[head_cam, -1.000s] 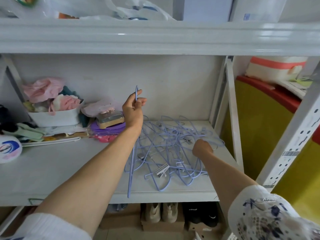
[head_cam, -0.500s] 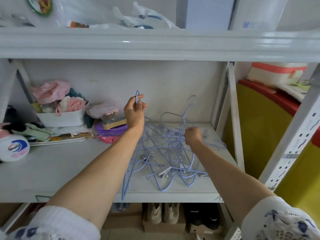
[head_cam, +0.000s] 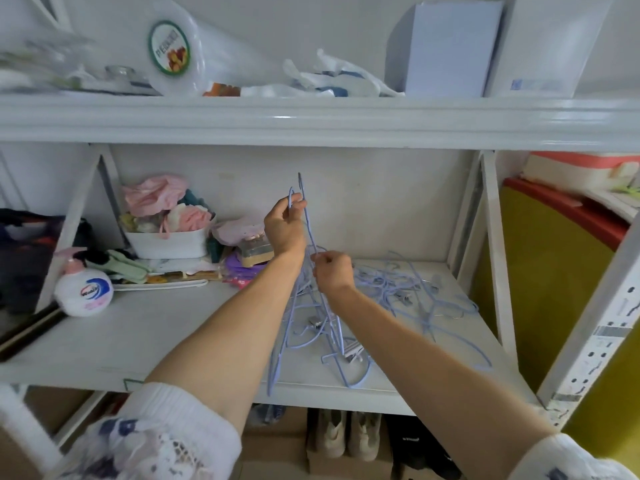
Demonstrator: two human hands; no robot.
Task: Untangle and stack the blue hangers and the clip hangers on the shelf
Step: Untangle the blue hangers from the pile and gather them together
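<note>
Gripping the upper wires of a small bunch of blue hangers (head_cam: 304, 320), the left hand (head_cam: 285, 227) is raised above the shelf (head_cam: 145, 327), its fingers pinched together around the hook ends, which stick up past the fingertips. The right hand (head_cam: 333, 274) is seen just below and to the right of it, closed as a fist on one thin blue wire that runs steeply up toward the left hand. The held hangers are kept nearly upright, with their lower bars hanging down across the shelf's front edge between the two forearms. Metal clips can be made out low in this bunch, so some of these are clip hangers (head_cam: 349, 349), though how many are held cannot be told. A loose tangle of hangers (head_cam: 408, 289) is left lying flat on the right part of the shelf, behind and to the right of the right hand, with a few clips among the wires. On the left part of the shelf a white tub (head_cam: 169, 242) filled with pink cloth is set against the back wall, and a round soap bottle (head_cam: 84, 289) with a pink pump is placed near the left front. A purple lid and a small box are seen just behind the left wrist. Shoes (head_cam: 346, 434) are stored below the shelf.
</note>
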